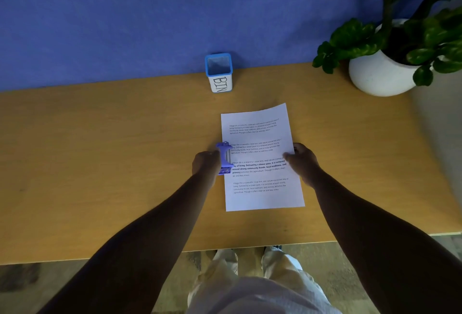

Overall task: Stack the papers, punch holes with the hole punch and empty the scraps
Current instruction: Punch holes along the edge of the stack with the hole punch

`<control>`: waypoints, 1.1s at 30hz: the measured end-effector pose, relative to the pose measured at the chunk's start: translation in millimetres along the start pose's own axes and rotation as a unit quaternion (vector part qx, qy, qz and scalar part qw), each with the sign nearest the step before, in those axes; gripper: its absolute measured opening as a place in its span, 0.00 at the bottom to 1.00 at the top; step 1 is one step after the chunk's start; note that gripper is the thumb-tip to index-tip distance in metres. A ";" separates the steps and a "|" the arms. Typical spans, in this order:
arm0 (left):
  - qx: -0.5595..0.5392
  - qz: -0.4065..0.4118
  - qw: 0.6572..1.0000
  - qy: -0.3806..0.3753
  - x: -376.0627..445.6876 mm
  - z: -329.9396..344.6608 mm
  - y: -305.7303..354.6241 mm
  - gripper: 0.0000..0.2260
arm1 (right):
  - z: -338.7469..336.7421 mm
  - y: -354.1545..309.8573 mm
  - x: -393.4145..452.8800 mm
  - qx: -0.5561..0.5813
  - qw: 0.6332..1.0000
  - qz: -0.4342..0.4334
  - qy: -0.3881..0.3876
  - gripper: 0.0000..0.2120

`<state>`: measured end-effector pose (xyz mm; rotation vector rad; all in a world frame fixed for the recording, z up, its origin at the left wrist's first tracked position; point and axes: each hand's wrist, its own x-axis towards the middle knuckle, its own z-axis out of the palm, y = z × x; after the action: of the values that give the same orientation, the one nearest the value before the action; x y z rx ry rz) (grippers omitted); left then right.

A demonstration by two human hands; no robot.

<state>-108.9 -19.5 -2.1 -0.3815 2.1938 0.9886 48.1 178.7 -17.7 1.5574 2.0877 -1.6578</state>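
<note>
My left hand [205,163] grips the hole punch [224,158] on the papers [262,158] mid-tabletop; right hand [301,158] fingers lie flat on the opposite edge, steadying them for punching.

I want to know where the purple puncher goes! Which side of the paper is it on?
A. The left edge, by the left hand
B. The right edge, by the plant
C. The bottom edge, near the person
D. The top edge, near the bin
A: the purple hole punch sits on the left edge of the papers, with the left hand on it.
</note>
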 end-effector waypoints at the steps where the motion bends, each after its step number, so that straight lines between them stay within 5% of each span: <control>1: 0.009 0.012 1.000 -0.001 1.7 0.9 -1.2 0.17 | 0.5 -0.1 -0.2 0.003 1.000 -0.002 0.007 0.16; 7: 0.017 0.021 0.999 0.019 2.6 -1.0 -9.8 0.18 | -2.3 1.8 -0.5 -0.008 0.993 0.018 0.113 0.20; 22: -0.007 0.052 0.999 -0.014 4.0 -2.7 -14.8 0.14 | 7.9 5.7 0.8 -0.079 0.987 -0.012 0.141 0.15; 27: -0.016 0.065 0.998 -0.011 8.8 -4.8 -17.5 0.10 | 13.4 10.0 1.5 -0.179 0.973 -0.044 0.139 0.20; 33: 0.097 0.119 0.988 0.000 4.2 -9.2 -10.4 0.13 | 26.5 10.6 -11.9 -0.283 0.940 -0.081 0.173 0.28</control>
<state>-110.9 -33.3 -6.4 -0.0288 2.3484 0.8867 48.1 150.1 -29.4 1.5772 2.6043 -0.7119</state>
